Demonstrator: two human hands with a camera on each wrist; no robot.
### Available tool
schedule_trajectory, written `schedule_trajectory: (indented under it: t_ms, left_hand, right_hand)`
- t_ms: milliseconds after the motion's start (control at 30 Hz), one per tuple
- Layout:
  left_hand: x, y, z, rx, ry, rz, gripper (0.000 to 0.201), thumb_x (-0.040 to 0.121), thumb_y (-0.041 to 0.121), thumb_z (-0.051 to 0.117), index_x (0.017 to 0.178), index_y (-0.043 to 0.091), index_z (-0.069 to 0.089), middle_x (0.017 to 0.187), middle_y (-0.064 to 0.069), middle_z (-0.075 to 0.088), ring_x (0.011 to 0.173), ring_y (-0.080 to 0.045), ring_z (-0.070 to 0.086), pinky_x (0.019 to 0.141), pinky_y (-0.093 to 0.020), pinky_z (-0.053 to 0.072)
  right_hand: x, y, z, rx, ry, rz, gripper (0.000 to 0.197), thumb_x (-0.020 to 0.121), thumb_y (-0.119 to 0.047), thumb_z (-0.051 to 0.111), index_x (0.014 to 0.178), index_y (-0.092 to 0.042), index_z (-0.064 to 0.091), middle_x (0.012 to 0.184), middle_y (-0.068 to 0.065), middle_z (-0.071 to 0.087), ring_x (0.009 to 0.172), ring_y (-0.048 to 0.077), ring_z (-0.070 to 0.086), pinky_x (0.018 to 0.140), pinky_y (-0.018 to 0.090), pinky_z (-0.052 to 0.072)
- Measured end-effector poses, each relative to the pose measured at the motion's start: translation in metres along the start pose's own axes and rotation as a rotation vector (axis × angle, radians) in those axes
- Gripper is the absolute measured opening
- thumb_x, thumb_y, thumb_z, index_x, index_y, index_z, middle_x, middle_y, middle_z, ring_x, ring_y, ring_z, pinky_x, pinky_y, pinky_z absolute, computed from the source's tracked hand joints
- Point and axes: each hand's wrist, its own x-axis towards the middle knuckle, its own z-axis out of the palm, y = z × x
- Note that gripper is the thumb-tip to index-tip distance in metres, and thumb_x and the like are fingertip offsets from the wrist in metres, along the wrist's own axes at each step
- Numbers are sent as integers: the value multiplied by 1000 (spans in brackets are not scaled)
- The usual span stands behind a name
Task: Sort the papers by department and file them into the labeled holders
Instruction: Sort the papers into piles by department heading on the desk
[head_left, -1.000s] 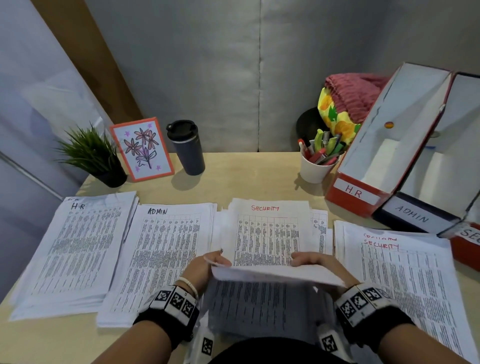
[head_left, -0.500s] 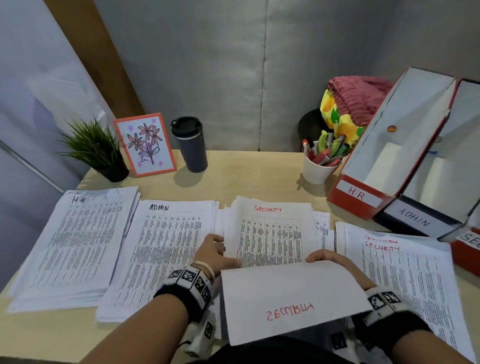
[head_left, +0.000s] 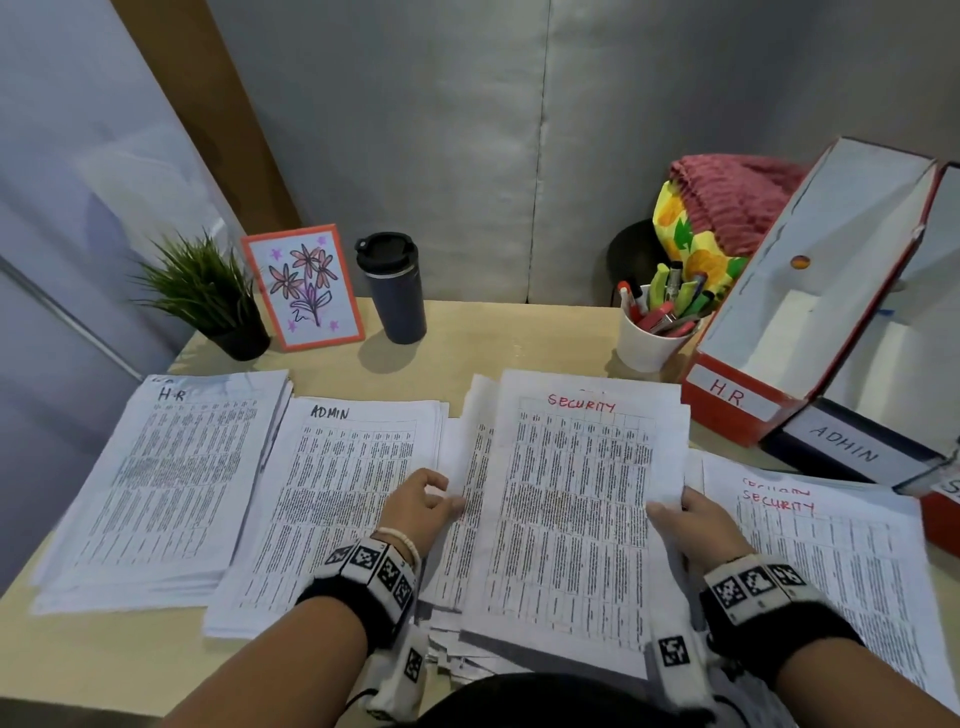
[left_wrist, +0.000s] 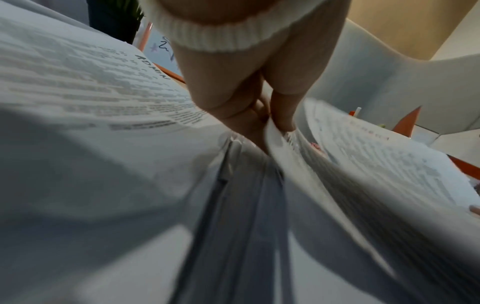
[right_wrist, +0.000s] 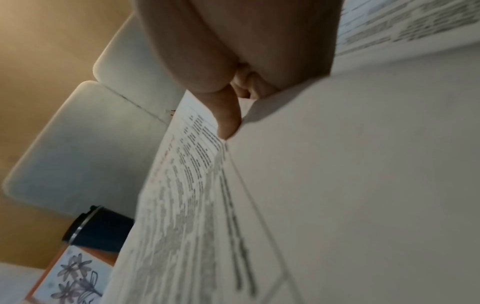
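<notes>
Security sheet (head_left: 576, 519), printed face up, long axis running 6 to 12 o'clock, red heading at the 12 o'clock end, held over the central unsorted stack (head_left: 470, 478). Right hand (head_left: 693, 530) pinches its 3 o'clock edge; left hand (head_left: 415, 512) pinches stack sheets at 9 o'clock. Admin pile (head_left: 332, 499) lies at 9 o'clock, second security pile (head_left: 831, 566) at 3 o'clock.

Place: an office desk in a padded grey cubicle corner.
Desk (head_left: 493, 338): pale wood, set against the grey panels.
Paperwork: stacks headed HR (head_left: 171, 467), ADMIN (head_left: 332, 499) and SECURITY (head_left: 576, 509) cover the desk's near half.
Filing: labeled holders (head_left: 810, 332) at the desk's right edge.
Desk items: pen cup (head_left: 649, 332), travel mug (head_left: 395, 291), potted plant (head_left: 208, 296), flower card (head_left: 304, 286) along the desk's back.
</notes>
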Motion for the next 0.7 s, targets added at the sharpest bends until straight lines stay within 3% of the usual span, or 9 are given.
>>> schedule_trajectory:
  t_ms: [133,267,333,433,500,533,600,633,700]
  left_hand:
    - [-6,6,2,-10,68,0,17,84,32,65,84,17,57,80,2,65,78,-16,61,64,-23,45]
    - [-9,9,1,-49,157,1,23,83,31,67,83,10,59,81,1,63,75,-12,57,64,-23,41]
    - [-10,11,1,-27,188,13,22,82,32,68,78,12,58,80,1,63,72,-9,55,63,-23,40]
    - [-9,12,-1,-32,140,-5,24,82,34,68,77,12,58,73,1,60,65,-11,53,60,-22,42]
    - [-9,14,-3,-75,-7,-67,27,83,40,64,79,14,59,71,1,56,62,-12,52,61,-26,48]
    - [-9,16,-4,-82,-84,-103,30,85,46,60,85,16,61,75,2,58,67,-14,54,70,-32,52]
    - [-9,20,-5,-31,-199,-149,50,84,58,51,111,18,61,105,1,62,98,-21,59,95,-41,45]
    - [-8,22,-5,16,-225,-169,62,83,63,50,124,16,55,123,0,57,114,-23,54,101,-41,39]
    - [-7,25,-4,150,-260,-171,72,80,64,52,130,13,49,133,-2,49,121,-22,48,105,-39,35]
  right_hand:
    - [4,1,5,130,22,50,18,93,-17,55,99,-2,61,34,1,47,34,20,44,48,26,37]
    - [0,-6,9,186,8,38,12,95,-8,52,101,0,55,25,-6,44,20,1,40,26,11,28]
    - [-3,-10,10,230,0,25,10,95,-4,49,103,1,53,24,-7,43,19,-1,40,25,9,27]
    - [2,-5,13,314,-20,32,15,95,-4,50,108,1,55,27,-7,47,23,-1,44,31,11,34]
    - [10,2,14,312,-24,38,18,94,-6,53,109,3,57,41,-3,57,38,8,55,46,20,41]
    - [12,2,14,289,-24,42,20,93,-7,54,109,4,58,50,3,60,46,14,56,51,22,41]
    - [15,5,17,240,-50,50,16,93,-8,53,104,1,61,48,3,58,44,16,53,48,21,41]
    - [17,6,20,219,-64,50,14,94,-8,52,102,0,61,48,2,58,45,16,54,49,21,43]
    - [20,6,27,155,-105,43,18,93,-10,50,105,-3,61,71,6,66,67,23,62,66,31,49]
